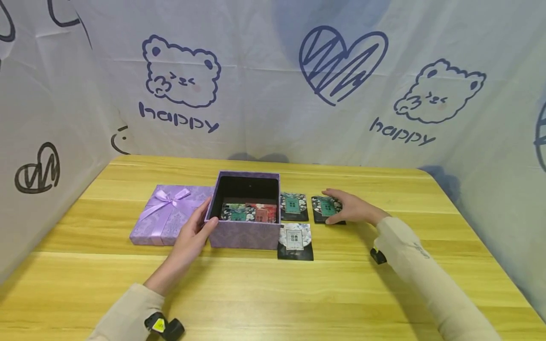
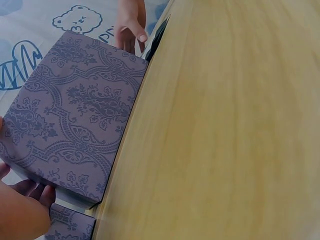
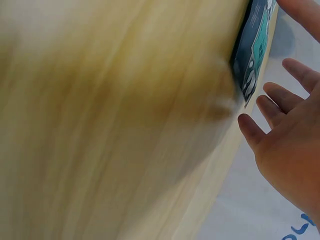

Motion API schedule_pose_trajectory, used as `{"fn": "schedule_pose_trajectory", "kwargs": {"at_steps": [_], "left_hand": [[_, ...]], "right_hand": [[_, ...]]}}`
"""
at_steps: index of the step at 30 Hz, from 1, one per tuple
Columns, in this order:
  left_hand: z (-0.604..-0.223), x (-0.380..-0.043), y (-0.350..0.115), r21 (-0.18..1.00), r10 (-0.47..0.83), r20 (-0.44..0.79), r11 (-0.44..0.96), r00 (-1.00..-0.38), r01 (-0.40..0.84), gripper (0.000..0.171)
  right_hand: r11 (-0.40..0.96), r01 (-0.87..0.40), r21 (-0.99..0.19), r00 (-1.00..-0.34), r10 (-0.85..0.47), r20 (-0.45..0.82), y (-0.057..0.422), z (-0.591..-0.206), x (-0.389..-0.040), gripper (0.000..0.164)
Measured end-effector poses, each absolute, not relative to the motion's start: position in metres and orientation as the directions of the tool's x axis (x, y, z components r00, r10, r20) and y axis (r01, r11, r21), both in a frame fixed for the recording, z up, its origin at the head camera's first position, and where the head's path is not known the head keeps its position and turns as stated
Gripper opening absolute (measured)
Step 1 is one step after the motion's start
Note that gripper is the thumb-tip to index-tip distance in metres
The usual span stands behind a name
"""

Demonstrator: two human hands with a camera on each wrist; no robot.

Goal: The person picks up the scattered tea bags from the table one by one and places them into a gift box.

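My left hand (image 1: 197, 232) holds the purple patterned box (image 1: 245, 235) at its front left corner, the thumb over the rim and the fingers against the left side. Inside the lidless box, black within, lie flat flower-printed packets, one with a green label (image 1: 237, 216) and one red (image 1: 263, 214). My right hand (image 1: 353, 208) hovers around a green-labelled dark packet (image 1: 326, 206) lying on the table, thumb and fingers spread at its edges. In the right wrist view the fingers are parted, with nothing between them.
A purple lid (image 1: 177, 213) with a ribbon bow lies left of the box. Right of the box lie another green-labelled packet (image 1: 293, 207) and a white-and-black packet (image 1: 295, 242). A white cloth (image 1: 264, 80) with drawings hangs behind the wooden table (image 1: 273, 293).
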State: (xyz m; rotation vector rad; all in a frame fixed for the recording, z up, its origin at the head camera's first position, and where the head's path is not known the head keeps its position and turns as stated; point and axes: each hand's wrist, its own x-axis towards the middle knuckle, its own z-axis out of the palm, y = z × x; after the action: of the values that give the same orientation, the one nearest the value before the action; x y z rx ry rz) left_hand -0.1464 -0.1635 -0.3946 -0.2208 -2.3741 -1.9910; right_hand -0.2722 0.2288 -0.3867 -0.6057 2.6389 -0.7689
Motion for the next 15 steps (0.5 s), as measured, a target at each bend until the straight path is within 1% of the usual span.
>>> {"fn": "schedule_pose_trajectory", "kwargs": {"at_steps": [5, 9, 15], "left_hand": [[-0.3945, -0.1466, -0.1631, 0.979, 0.080, 0.107, 0.167, -0.991, 0.120, 0.059], [-0.3952, -0.1470, -0.1628, 0.979, 0.080, 0.116, 0.161, -0.990, 0.127, 0.059], [-0.3949, -0.1467, -0.1630, 0.980, 0.083, 0.113, 0.158, -0.990, 0.125, 0.059]], "right_hand": [[0.772, -0.283, -0.569, -0.868, -0.459, -0.191, 0.2331, -0.3882, -0.2720, 0.094], [0.776, -0.237, -0.584, -0.877, -0.430, -0.215, 0.2352, -0.3904, -0.2722, 0.097], [0.777, -0.195, -0.599, -0.882, -0.406, -0.240, 0.2366, -0.3913, -0.2711, 0.097]]}}
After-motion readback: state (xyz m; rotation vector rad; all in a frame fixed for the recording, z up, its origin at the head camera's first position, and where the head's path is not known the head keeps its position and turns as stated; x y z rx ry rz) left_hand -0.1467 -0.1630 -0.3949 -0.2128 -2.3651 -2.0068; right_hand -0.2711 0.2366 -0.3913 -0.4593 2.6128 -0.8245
